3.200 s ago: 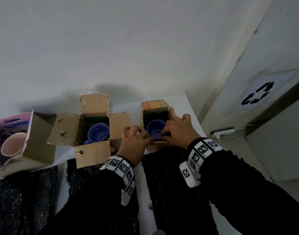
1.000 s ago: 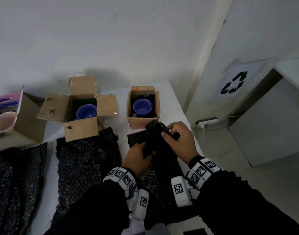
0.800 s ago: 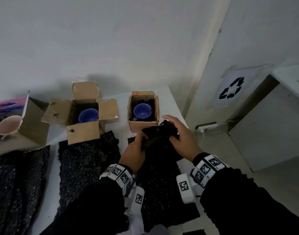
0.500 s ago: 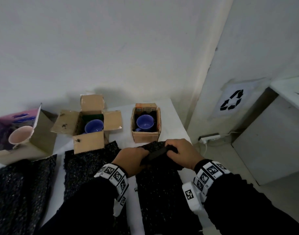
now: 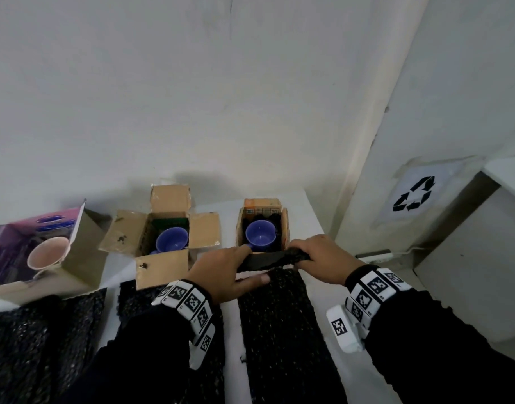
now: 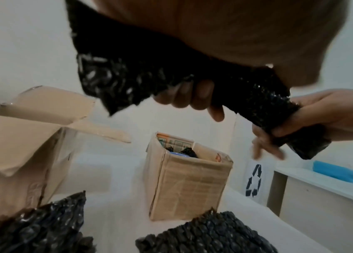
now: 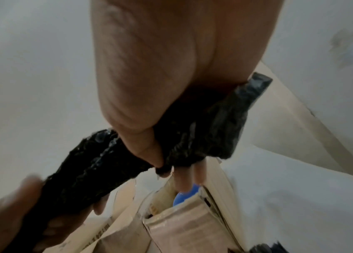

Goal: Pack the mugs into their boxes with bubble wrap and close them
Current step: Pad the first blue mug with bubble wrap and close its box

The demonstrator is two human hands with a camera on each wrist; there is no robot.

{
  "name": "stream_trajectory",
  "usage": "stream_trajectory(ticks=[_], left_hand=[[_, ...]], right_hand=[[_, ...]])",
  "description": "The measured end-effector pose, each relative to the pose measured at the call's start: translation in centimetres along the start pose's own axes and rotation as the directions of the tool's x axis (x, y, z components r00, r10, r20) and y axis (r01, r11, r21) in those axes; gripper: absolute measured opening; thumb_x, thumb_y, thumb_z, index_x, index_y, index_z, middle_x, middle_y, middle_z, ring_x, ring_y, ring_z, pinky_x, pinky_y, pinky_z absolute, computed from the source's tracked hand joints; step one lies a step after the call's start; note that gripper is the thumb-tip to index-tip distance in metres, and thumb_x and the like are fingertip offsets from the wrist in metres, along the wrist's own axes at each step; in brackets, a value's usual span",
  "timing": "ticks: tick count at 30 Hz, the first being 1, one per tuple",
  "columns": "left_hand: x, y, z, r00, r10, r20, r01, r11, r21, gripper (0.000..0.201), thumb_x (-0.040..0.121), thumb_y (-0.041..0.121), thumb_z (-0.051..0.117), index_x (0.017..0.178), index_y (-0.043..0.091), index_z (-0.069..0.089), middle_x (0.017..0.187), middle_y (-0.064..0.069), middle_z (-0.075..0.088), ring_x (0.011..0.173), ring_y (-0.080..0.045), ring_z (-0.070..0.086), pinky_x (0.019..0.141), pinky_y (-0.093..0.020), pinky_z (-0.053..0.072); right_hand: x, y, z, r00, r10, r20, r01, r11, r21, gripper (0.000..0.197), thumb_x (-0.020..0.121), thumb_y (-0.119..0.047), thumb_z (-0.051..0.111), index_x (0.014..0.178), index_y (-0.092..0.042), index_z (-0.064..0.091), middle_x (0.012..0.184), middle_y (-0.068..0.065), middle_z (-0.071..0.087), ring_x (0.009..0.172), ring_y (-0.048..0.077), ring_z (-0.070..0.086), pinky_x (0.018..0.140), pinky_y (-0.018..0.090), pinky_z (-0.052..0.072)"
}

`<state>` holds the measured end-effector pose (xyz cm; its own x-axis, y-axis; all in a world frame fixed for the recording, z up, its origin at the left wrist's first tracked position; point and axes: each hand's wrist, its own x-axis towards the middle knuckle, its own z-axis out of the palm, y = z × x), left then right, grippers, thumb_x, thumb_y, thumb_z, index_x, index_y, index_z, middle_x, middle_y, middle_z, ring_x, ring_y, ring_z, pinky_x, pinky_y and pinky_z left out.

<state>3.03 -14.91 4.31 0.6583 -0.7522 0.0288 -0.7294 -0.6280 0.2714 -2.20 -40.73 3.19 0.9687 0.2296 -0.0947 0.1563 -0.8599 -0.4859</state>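
Note:
Both hands hold one folded piece of black bubble wrap (image 5: 272,259) stretched between them, just in front of the small open box (image 5: 262,228). My left hand (image 5: 221,269) grips its left end (image 6: 115,75); my right hand (image 5: 317,258) grips its right end (image 7: 203,130). A blue mug (image 5: 260,233) sits upright in that box with black wrap around it. A second blue mug (image 5: 171,239) stands in the larger open box (image 5: 163,252) to the left. A pink mug (image 5: 47,252) lies in a pink-printed box (image 5: 43,249) at far left.
Black bubble wrap sheets (image 5: 276,330) lie flat on the white table (image 5: 308,217) near its front edge, under my arms. The wall stands right behind the boxes. The table ends at the right; beyond it are a recycling sign (image 5: 414,196) and a power strip (image 5: 373,255).
My hands left the small box, picked a piece of bubble wrap off the table, folded it, and have now carried it forward to the front of the small box.

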Motion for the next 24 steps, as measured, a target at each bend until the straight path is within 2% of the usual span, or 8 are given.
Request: stream_trajectory(ticks=[2,5,8,11,14,17,20,24], left_hand=[[0.4,-0.9,0.0,0.996,-0.008,-0.089,0.001,0.997,-0.082,0.045,0.092,0.063,0.023,0.092,0.028,0.051,0.077,0.009,0.057,0.066,-0.011,0.053,0.063,-0.036,0.049],[1.4,-2.3,0.1,0.975,-0.076,-0.208,0.053,0.992,-0.114,0.024,0.094,0.037,0.034,0.108,0.025,0.05,0.091,0.004,0.062,0.074,-0.016,0.058,0.066,-0.039,0.051],[2.4,-3.2,0.9,0.953,-0.108,-0.283,0.062,0.984,-0.166,0.02,0.092,0.025,0.044,0.111,0.026,0.042,0.095,0.0,0.062,0.078,-0.022,0.06,0.061,-0.04,0.052],[3.5,-4.5,2.3,0.956,-0.043,-0.292,0.026,0.998,-0.06,0.022,0.086,0.019,0.055,0.107,0.024,0.05,0.098,-0.002,0.056,0.086,-0.024,0.056,0.057,-0.041,0.052],[4.3,-5.3,3.7,0.955,0.035,-0.295,0.001,0.993,0.121,0.044,0.064,0.001,0.075,0.103,0.018,0.065,0.096,-0.002,0.058,0.087,-0.022,0.049,0.056,-0.034,0.05],[4.6,-5.5,4.7,0.965,0.109,-0.237,-0.05,0.968,0.245,0.038,0.066,0.01,0.074,0.103,0.019,0.07,0.098,0.0,0.063,0.091,-0.023,0.042,0.07,-0.037,0.048],[4.2,-5.4,5.4,0.977,0.09,-0.195,-0.035,0.963,0.268,0.039,0.078,0.021,0.056,0.115,0.021,0.065,0.1,0.005,0.068,0.1,-0.023,0.047,0.084,-0.038,0.035],[3.8,-5.0,5.7,0.975,0.055,-0.218,0.0,0.97,0.244,0.038,0.081,0.029,0.049,0.114,0.02,0.064,0.102,0.006,0.068,0.11,-0.024,0.048,0.094,-0.042,0.034]], right_hand=[[0.9,-0.2,-0.7,0.999,0.02,0.041,-0.023,0.998,0.064,0.016,0.088,-0.032,0.06,0.102,-0.025,0.058,0.086,-0.001,0.067,0.085,0.021,0.061,0.072,0.031,0.043],[2.2,-0.4,-1.9,0.998,0.033,0.06,-0.045,0.979,0.201,0.031,0.084,-0.06,0.053,0.099,-0.033,0.051,0.082,-0.006,0.064,0.081,0.015,0.06,0.078,0.032,0.044],[5.0,0.4,-2.6,0.998,0.053,-0.016,-0.051,0.988,0.145,0.018,0.092,-0.036,0.045,0.109,-0.03,0.048,0.084,-0.004,0.059,0.083,0.021,0.055,0.087,0.039,0.039],[8.3,1.5,-2.6,0.978,0.056,-0.203,-0.071,0.995,-0.071,0.024,0.088,-0.021,0.052,0.106,-0.028,0.039,0.082,-0.008,0.049,0.084,0.022,0.048,0.082,0.039,0.035],[11.0,1.8,-1.7,0.921,0.016,-0.39,-0.104,0.973,-0.206,0.023,0.078,-0.012,0.059,0.092,-0.025,0.047,0.084,-0.01,0.05,0.087,0.025,0.04,0.072,0.038,0.034],[13.4,1.3,-0.3,0.905,-0.022,-0.425,-0.037,0.991,-0.13,0.026,0.069,0.0,0.059,0.082,-0.021,0.05,0.091,-0.002,0.051,0.083,0.026,0.045,0.065,0.038,0.042],[15.0,0.6,1.6,0.915,-0.096,-0.391,0.082,0.995,-0.052,0.025,0.068,0.004,0.06,0.08,-0.018,0.056,0.095,0.0,0.051,0.079,0.024,0.053,0.062,0.038,0.048],[16.0,0.5,3.6,0.933,-0.249,-0.26,0.225,0.967,-0.118,0.022,0.074,0.003,0.062,0.089,-0.011,0.067,0.102,0.007,0.06,0.087,0.027,0.059,0.065,0.029,0.044]])
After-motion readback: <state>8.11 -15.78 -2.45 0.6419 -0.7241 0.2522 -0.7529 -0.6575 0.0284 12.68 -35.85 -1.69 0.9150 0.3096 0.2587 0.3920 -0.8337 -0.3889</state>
